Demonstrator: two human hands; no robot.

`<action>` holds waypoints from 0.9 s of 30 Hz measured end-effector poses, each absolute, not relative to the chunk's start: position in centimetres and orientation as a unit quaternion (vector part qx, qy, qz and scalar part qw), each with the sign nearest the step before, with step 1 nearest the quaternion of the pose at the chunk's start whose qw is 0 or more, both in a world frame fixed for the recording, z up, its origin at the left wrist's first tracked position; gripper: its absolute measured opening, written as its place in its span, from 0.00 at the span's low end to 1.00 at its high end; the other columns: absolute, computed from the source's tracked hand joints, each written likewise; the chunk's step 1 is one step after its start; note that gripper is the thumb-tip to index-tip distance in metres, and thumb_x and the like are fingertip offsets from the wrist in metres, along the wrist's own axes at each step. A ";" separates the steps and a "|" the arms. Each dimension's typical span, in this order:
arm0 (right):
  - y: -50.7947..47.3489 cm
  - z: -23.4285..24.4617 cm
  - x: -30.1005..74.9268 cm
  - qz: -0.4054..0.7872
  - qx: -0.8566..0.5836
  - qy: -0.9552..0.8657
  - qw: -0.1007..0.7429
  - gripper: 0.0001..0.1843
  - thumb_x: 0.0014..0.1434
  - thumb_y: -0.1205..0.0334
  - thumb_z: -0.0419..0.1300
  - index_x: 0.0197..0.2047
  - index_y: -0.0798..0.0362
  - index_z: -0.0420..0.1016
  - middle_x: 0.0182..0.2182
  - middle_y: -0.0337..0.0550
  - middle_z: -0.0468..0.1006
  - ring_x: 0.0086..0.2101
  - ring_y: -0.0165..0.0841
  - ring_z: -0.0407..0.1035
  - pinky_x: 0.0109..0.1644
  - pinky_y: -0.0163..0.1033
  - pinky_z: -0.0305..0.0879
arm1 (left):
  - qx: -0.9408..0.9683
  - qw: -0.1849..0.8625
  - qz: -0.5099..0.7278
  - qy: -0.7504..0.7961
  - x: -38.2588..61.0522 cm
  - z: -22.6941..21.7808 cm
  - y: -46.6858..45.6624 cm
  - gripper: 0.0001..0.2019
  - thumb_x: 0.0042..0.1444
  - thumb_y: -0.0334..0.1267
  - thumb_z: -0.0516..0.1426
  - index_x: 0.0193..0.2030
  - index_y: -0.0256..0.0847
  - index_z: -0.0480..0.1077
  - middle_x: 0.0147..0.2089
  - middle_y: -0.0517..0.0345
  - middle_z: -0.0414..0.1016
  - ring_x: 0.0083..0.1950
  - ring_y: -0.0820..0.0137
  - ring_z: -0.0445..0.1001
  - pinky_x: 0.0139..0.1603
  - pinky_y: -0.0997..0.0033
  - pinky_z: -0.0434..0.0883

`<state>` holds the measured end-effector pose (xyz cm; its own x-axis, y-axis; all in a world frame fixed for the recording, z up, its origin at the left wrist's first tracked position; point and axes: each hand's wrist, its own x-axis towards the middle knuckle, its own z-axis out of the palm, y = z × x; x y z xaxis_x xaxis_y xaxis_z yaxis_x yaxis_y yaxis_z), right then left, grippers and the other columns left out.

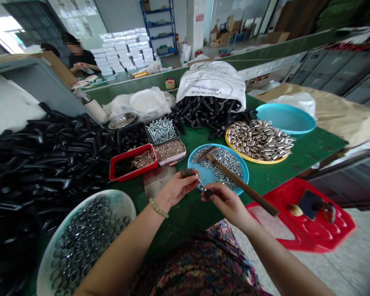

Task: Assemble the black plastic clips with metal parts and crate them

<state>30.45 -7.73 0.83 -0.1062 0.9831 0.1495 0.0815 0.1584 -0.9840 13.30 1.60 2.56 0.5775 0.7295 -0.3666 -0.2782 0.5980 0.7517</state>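
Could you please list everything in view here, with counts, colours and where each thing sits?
Curved parts: many, black, heaped at the bench's left.
Polypropylene sack: one, white, far end of the bench.
Metal cylinders: many, silver, on a yellow plate.
Nuts: many, silver, on a blue plate.
Hammer: one, brown handle, across the blue plate.
Plate: one, turquoise, right of the sack.
Screws: many, silver, in a tray, centre.
Rings: many, steel, in a white bowl, front left.
Stool: one, red, right of the bench.
Co-worker: one, dark top, background left.
Left hand: one, beaded bracelet, holding a dark piece.
Right hand: one, pinching a small dark piece.
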 end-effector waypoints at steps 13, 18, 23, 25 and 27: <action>-5.6 2.1 24.0 0.722 -0.281 -0.361 0.519 0.11 0.55 0.56 0.63 0.42 0.45 0.70 0.31 0.35 0.76 0.28 0.25 0.70 0.34 0.31 0.67 | 0.668 0.552 0.344 0.362 5.7 6.5 -0.4 0.04 0.51 0.28 0.58 0.29 0.37 0.74 0.41 0.53 0.75 0.43 0.69 0.72 0.49 0.67 0.68; -5.1 1.5 21.9 0.759 -0.263 -0.332 0.495 0.11 0.53 0.57 0.65 0.40 0.47 0.72 0.30 0.37 0.76 0.28 0.25 0.70 0.33 0.30 0.66 | 0.726 0.294 0.431 0.447 4.1 5.7 -1.5 0.17 0.51 0.19 0.49 0.33 0.40 0.75 0.52 0.51 0.70 0.53 0.66 0.67 0.58 0.60 0.64; -4.9 0.2 21.9 0.715 -0.321 -0.401 0.475 0.11 0.54 0.56 0.64 0.40 0.48 0.72 0.31 0.37 0.74 0.30 0.27 0.70 0.36 0.33 0.67 | 0.795 0.350 0.348 0.354 2.5 7.6 -2.8 0.16 0.57 0.24 0.49 0.36 0.43 0.76 0.58 0.54 0.66 0.59 0.66 0.63 0.62 0.61 0.60; -4.9 0.0 21.9 0.692 -0.332 -0.426 0.479 0.10 0.56 0.55 0.62 0.41 0.48 0.71 0.31 0.37 0.74 0.30 0.28 0.70 0.37 0.34 0.67 | 0.775 0.375 0.347 0.371 2.3 8.6 -3.5 0.14 0.59 0.27 0.49 0.41 0.43 0.75 0.56 0.52 0.69 0.58 0.64 0.65 0.62 0.60 0.59; -5.0 -0.1 21.9 0.678 -0.340 -0.465 0.457 0.10 0.58 0.55 0.60 0.42 0.48 0.70 0.32 0.39 0.75 0.31 0.30 0.71 0.38 0.37 0.69 | 0.722 0.436 0.354 0.404 2.2 9.4 -3.9 0.13 0.61 0.32 0.49 0.48 0.42 0.72 0.47 0.50 0.75 0.54 0.64 0.69 0.59 0.59 0.61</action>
